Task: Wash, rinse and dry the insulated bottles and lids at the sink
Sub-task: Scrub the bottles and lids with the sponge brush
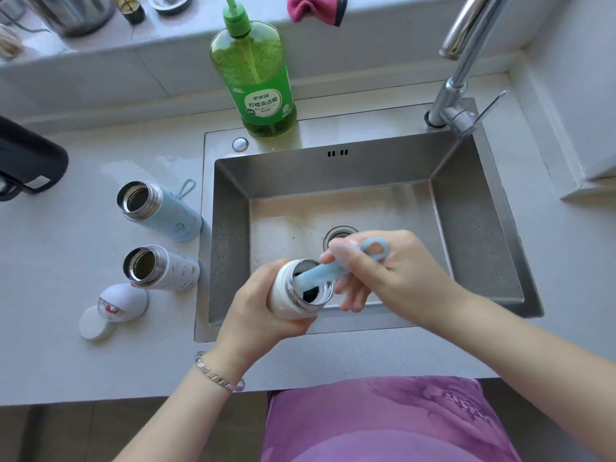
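White bottle [281, 290], brush [320, 276] inside, detergent [256, 78] beyond

White bottle [283, 295] tilted, brush [320, 276] inside, blue bottle [173, 215], patterned bottle [180, 271], lids [128, 300] on counter [66, 361]

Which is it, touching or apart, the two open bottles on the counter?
Apart: head view shows a strip of counter between blue bottle and white patterned bottle.

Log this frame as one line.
step: scrub inside | left hand: holds white bottle over sink | right hand: holds blue brush in bottle mouth | counter: blue bottle, patterned bottle, lids off
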A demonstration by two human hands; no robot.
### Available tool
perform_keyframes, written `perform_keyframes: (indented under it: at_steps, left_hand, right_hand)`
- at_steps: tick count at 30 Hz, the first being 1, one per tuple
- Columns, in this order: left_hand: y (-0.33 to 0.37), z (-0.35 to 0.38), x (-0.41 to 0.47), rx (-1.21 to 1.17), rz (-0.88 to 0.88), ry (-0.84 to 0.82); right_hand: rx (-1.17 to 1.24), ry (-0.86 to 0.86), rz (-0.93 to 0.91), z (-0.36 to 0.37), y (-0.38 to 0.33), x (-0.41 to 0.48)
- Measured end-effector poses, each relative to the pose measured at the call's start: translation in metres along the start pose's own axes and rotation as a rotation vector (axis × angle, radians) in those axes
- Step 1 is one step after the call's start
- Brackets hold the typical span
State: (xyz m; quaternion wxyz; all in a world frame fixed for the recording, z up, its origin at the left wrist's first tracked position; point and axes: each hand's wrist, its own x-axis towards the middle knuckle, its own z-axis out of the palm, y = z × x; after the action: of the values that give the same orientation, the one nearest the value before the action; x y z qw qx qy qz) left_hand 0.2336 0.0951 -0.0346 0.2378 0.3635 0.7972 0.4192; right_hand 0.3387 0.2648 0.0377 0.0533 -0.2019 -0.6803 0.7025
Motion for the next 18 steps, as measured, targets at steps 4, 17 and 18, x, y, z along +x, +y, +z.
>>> perform_keyframes:
  at_steps: [4, 17, 18]
  left_hand:
    - [-0.002, -0.001, -0.001, 0.017, 0.028, 0.006]
    - [0.009, 0.017, -0.005, -0.011, 0.101, 0.061]
    - [0.008, 0.018, -0.005, -0.008, 0.087, 0.072]
  right_hand:
    - [-0.08, -0.003, 0.029, -0.011, 0.008, 0.003]
    - [-0.399, 0.099, -0.179, 0.017, 0.02, -0.007]
    - [-0.377, 0.095, -0.168, 0.018, 0.021, -0.008]
